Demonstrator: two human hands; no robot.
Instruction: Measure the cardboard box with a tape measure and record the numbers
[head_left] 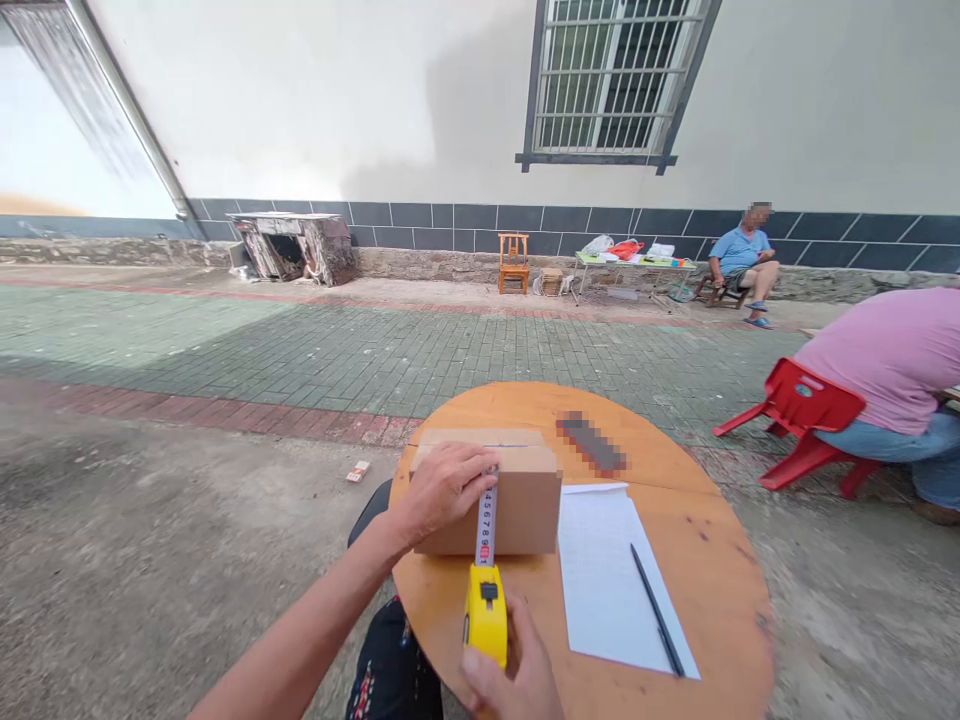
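Yellow tape measure (487, 618) has a white blade (487, 520).

The box (529, 510) is plain cardboard, smooth and matt. The tape measure (486, 612) has a smooth, moulded plastic case with a slight sheen; its printed blade (487, 520) looks like thin coated metal. The round surface (720, 560) beneath is wood, smooth and faintly satiny, marked with dark spots. The sheet (600, 570) is matt paper, and the pen (656, 610) looks like smooth plastic. The trousers (390, 660) are soft patterned cloth. Nearby, the red chair (814, 400) is smooth, shiny plastic. The ground (150, 520) is rough, matt concrete, the paving (337, 350) coarse brick, the wall (262, 90) flat, matt plaster.
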